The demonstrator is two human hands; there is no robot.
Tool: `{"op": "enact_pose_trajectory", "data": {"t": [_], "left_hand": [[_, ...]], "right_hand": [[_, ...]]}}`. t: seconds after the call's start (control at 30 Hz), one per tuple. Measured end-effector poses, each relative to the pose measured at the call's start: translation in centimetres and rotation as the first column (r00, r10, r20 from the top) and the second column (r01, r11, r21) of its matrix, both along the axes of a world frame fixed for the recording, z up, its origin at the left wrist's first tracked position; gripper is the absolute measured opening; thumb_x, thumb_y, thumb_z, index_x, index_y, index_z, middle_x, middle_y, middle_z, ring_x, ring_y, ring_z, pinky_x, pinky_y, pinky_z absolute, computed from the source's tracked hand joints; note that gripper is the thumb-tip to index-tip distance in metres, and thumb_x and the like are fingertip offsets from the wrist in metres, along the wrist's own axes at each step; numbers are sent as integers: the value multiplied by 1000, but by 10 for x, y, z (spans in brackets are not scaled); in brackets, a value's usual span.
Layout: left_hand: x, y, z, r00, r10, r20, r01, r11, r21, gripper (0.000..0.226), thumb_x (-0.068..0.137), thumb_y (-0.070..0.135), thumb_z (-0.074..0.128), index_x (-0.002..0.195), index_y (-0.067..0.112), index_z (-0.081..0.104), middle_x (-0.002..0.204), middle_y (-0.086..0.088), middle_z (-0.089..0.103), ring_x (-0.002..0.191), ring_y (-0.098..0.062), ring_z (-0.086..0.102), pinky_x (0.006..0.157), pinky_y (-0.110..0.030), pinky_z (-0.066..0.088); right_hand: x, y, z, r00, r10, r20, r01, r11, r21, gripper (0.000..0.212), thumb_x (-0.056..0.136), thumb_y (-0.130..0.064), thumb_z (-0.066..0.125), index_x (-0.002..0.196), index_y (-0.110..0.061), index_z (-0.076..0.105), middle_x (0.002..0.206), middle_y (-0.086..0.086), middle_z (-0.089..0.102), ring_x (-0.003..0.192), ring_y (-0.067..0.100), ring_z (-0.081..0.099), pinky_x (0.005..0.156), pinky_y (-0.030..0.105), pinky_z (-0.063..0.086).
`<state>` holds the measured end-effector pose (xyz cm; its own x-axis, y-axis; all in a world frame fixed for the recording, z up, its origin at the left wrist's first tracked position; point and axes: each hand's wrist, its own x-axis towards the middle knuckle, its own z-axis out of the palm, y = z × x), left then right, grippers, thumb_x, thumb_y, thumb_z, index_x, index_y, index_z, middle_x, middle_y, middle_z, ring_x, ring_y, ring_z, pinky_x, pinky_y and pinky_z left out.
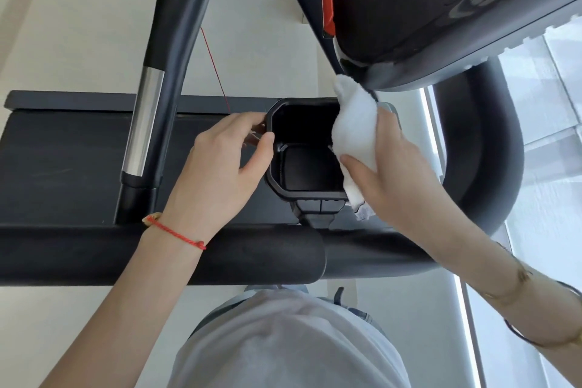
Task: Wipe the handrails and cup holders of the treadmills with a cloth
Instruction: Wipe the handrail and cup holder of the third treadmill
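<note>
The black cup holder (pixel 304 148) sat in the middle of the view, just beyond the padded black handrail (pixel 239 253) that ran across in front of the person. The left hand (pixel 225 167) gripped the holder's left rim, thumb curled over the edge and fingers behind it. The right hand (pixel 395 176) held a white cloth (pixel 354 132) bunched against the holder's right rim (its upper end reached up to touch the underside of the treadmill console (pixel 441 19)). A red string bracelet (pixel 176 231) circled the left wrist. A silver-banded upright bar (pixel 148 116) stood to the left.
</note>
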<state>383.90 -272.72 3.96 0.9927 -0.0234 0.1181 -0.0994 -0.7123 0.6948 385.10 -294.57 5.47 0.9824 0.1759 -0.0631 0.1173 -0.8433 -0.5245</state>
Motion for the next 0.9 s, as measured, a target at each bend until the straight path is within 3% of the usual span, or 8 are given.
{"op": "enact_pose_trajectory", "data": {"t": [0.03, 0.1, 0.13, 0.2, 0.3, 0.4, 0.5, 0.9], "left_hand": [[0, 0, 0, 1000, 0, 2, 0, 1000, -4, 29, 98, 26, 52, 123, 17, 63, 106, 11, 63, 95, 0, 59, 87, -2, 40], [0, 0, 0, 1000, -2, 7, 2, 1000, -12, 28, 98, 25, 52, 123, 17, 63, 106, 9, 65, 95, -1, 60, 89, -8, 44], [0, 0, 0, 1000, -3, 8, 3, 1000, -16, 28, 98, 25, 53, 123, 17, 63, 107, 8, 65, 95, -1, 61, 90, -13, 46], [0, 0, -1, 1000, -2, 12, 2, 1000, -17, 28, 98, 24, 53, 123, 16, 63, 108, 7, 66, 96, -3, 62, 91, -20, 49], [0, 0, -1, 1000, -3, 23, 3, 1000, -12, 29, 98, 25, 53, 123, 16, 63, 107, 8, 65, 95, -2, 61, 90, -22, 49], [0, 1, -3, 1000, -5, 14, 6, 1000, -14, 28, 99, 25, 53, 124, 16, 63, 108, 8, 66, 96, -6, 63, 92, -32, 51], [0, 2, -3, 1000, -8, 0, 8, 1000, -22, 30, 99, 26, 53, 125, 16, 62, 111, 6, 66, 98, -11, 64, 94, -41, 52], [1, 3, -3, 1000, -7, 10, 7, 999, -47, 30, 98, 30, 52, 124, 20, 62, 108, 13, 64, 96, 1, 61, 89, -31, 54]], "right_hand": [[-3, 1, 3, 998, 46, 32, -45, 999, -21, 49, 92, -34, 56, 130, -16, 30, 107, 1, 50, 72, 6, 52, 57, 13, 35], [-1, 3, 8, 982, 169, 84, -163, 984, -72, 68, 92, -41, 53, 144, -7, 26, 140, 10, 40, 115, 23, 52, 88, 11, 34], [2, 6, 10, 966, 234, 106, -221, 968, -121, 74, 92, -45, 49, 146, -1, 26, 148, 15, 33, 131, 27, 40, 104, 21, 33], [12, 11, 14, 934, 333, 132, -297, 926, -235, 78, 94, -52, 36, 147, 4, 27, 150, 20, 31, 140, 31, 29, 115, 34, 24], [32, 16, 16, 886, 437, 153, -359, 857, -369, 69, 97, -50, 33, 148, -3, 31, 146, 14, 40, 134, 29, 39, 110, 34, 31], [56, 28, 15, 830, 532, 166, -392, 770, -503, 54, 98, -44, 44, 143, -15, 37, 131, 4, 50, 111, 24, 54, 83, 34, 46], [74, 41, 14, 793, 598, 116, -464, 716, -521, 45, 95, -36, 50, 134, -17, 42, 116, 1, 53, 92, 26, 58, 62, 38, 45], [55, 19, 14, 904, 395, 164, -288, 847, -447, 43, 93, -33, 58, 127, -10, 45, 113, 8, 58, 88, 33, 62, 61, 32, 36]]}}
